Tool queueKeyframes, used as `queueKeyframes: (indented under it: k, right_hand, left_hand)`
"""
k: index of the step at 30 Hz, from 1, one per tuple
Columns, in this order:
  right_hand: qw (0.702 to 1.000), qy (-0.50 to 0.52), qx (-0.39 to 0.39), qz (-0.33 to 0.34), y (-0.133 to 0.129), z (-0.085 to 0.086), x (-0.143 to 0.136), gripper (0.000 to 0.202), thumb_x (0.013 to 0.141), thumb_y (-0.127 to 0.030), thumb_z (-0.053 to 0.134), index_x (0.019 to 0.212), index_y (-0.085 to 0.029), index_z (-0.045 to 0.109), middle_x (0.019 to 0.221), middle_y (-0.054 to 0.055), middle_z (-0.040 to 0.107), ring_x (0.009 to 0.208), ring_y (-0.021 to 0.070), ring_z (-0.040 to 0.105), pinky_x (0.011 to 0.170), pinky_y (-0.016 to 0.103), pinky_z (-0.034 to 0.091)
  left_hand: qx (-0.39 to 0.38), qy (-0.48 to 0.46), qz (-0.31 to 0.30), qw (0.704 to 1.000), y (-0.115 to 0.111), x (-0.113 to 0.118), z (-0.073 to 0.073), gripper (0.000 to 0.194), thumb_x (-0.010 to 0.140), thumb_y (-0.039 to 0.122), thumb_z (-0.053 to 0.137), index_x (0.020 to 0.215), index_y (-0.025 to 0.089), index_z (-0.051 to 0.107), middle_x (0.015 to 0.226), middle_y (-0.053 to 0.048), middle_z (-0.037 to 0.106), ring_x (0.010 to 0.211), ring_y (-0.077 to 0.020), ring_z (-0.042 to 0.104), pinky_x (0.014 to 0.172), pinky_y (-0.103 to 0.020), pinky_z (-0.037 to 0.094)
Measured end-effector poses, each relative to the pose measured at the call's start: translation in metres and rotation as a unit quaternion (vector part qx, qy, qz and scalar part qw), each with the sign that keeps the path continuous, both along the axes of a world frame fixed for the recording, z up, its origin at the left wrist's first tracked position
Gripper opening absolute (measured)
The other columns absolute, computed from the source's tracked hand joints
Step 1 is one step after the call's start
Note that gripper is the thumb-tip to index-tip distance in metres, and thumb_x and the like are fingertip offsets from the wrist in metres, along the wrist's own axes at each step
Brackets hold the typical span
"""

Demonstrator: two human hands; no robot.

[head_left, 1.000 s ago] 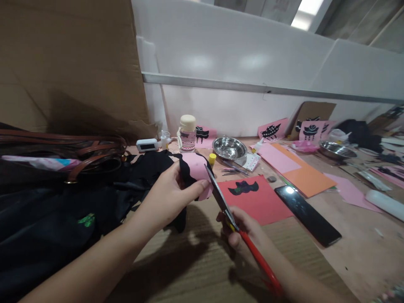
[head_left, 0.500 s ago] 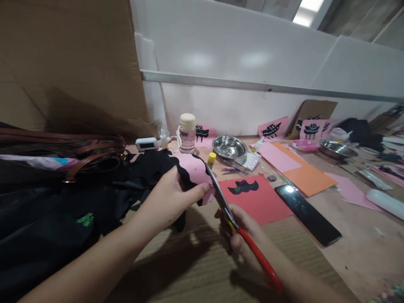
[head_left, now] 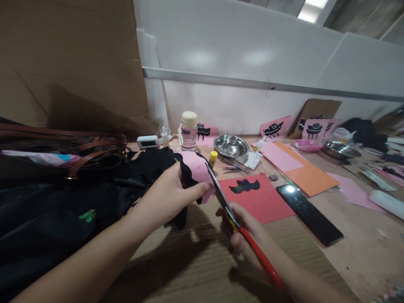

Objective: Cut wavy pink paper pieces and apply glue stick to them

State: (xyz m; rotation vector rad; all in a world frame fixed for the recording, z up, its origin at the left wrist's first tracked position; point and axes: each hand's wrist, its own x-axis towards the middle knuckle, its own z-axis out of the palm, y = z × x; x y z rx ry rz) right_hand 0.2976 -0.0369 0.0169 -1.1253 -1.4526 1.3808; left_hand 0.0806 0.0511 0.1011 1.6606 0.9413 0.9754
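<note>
Left hand [head_left: 168,198] pinching pink paper piece [head_left: 196,170] with black scalloped edge, lifted above table [head_left: 202,261]; right hand [head_left: 243,233] wrapped round red-handled scissors [head_left: 221,198], blades against paper's right edge. Red sheet [head_left: 259,200] just right, phone [head_left: 309,214] beyond. Black bag [head_left: 57,202] crowding left; bare tabletop near front edge

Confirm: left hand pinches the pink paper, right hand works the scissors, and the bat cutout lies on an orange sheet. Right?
Not quite. The head view shows the bat cutout on a red sheet, not orange. The rest holds: left hand pinches the pink paper, right hand works the scissors.
</note>
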Motion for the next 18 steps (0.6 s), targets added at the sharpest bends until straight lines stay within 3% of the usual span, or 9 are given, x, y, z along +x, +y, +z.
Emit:
queueKeyframes:
  k: [8,13,18]
  right_hand:
    - [1.0,-0.014,-0.002,-0.025,-0.0005,0.0035,-0.0036,0.063,0.08,-0.08,0.071,0.11,-0.025,0.06,0.084,-0.001,0.047,0.073,0.0192,0.044,0.065,0.031,0.038]
    - [1.0,-0.025,-0.001,-0.015,0.0008,0.005,-0.0037,0.065,0.079,-0.081,0.071,0.109,-0.024,0.059,0.078,-0.003,0.042,0.066,0.0155,0.035,0.058,0.028,0.029]
    - [1.0,-0.012,0.007,-0.021,0.0011,0.0044,-0.0051,0.064,0.08,-0.08,0.071,0.11,-0.025,0.06,0.078,-0.004,0.04,0.067,0.0157,0.034,0.059,0.029,0.028]
  left_hand:
    - [-0.01,-0.008,-0.008,1.0,-0.0009,-0.0007,-0.002,0.004,0.086,0.025,0.073,0.088,0.021,0.073,0.089,-0.002,0.079,0.083,-0.0213,0.074,0.081,-0.032,0.058]
    - [-0.003,-0.001,-0.007,1.0,-0.0004,-0.0011,-0.0034,0.008,0.086,0.026,0.073,0.092,0.022,0.074,0.094,-0.003,0.08,0.086,-0.0226,0.075,0.083,-0.034,0.058]
    - [-0.013,-0.015,-0.009,1.0,-0.0006,-0.0006,-0.0029,0.016,0.085,0.025,0.074,0.1,0.022,0.073,0.102,-0.003,0.081,0.095,-0.0234,0.075,0.088,-0.034,0.057]
